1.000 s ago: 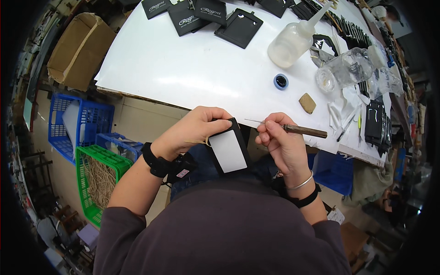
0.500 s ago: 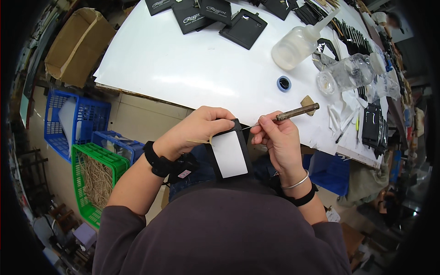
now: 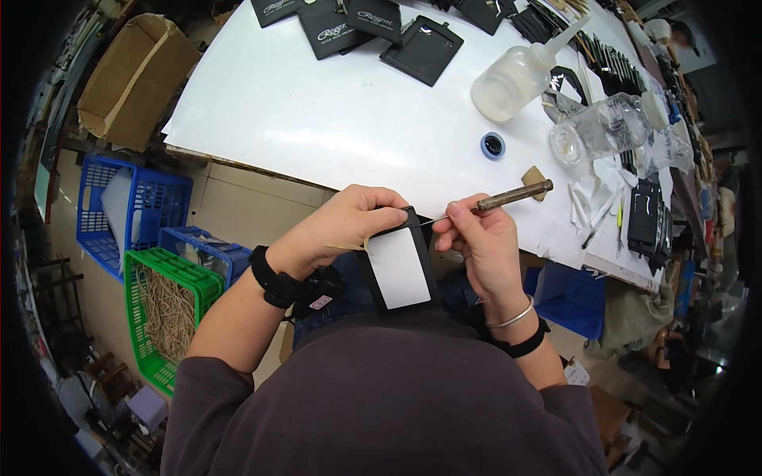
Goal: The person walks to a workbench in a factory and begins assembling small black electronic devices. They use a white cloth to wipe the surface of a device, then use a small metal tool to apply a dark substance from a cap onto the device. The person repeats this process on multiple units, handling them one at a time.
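at the far left a brown cardboard box (image 3: 131, 79) sits open beside the white tabletop (image 3: 317, 119), and below it stand blue plastic crates (image 3: 127, 214) and a green plastic basket (image 3: 167, 309) filled with tan cord. the left hand (image 3: 345, 230) — a black watch on its wrist — is closed around the top left edge of a flat black card holder with a white rectangular panel (image 3: 397, 266), held upright in front of the body, just off the table's near edge. the right hand (image 3: 480, 242) pinches a slim tool with a brown metal handle (image 3: 508, 196) between thumb and fingers, its thin tip touching the holder's upper right corner. further right on the table lie a small blue ring-shaped cap (image 3: 493, 145), a translucent squeeze bottle with a pointed nozzle (image 3: 516, 75) and a clear plastic jar on its side (image 3: 603, 131). more black card holders (image 3: 421, 49) lie along the table's far edge.
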Demonstrator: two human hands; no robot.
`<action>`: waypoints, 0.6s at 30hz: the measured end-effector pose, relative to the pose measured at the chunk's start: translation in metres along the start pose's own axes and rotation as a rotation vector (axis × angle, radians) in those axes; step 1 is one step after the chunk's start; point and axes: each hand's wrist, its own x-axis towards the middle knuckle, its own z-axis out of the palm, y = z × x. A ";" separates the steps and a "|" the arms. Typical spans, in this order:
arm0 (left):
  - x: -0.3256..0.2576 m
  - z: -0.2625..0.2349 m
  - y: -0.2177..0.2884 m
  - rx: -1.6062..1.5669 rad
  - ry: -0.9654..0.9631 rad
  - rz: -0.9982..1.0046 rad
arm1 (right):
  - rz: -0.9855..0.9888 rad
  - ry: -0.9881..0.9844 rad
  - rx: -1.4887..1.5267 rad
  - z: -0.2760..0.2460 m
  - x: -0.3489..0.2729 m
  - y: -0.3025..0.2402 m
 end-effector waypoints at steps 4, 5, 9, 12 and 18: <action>0.000 -0.001 0.000 0.005 -0.003 0.007 | -0.091 0.019 0.024 -0.002 -0.001 0.002; 0.000 0.000 0.000 0.009 0.009 0.005 | -0.135 0.027 0.041 -0.004 -0.002 0.003; 0.001 0.001 0.000 0.018 0.030 0.000 | -0.659 -0.011 -0.613 -0.010 -0.015 -0.004; 0.000 0.002 0.000 0.022 0.029 0.004 | -1.003 -0.154 -1.012 -0.015 -0.011 -0.002; 0.000 0.004 0.001 0.017 0.038 0.005 | -1.097 -0.188 -1.240 -0.014 -0.007 0.002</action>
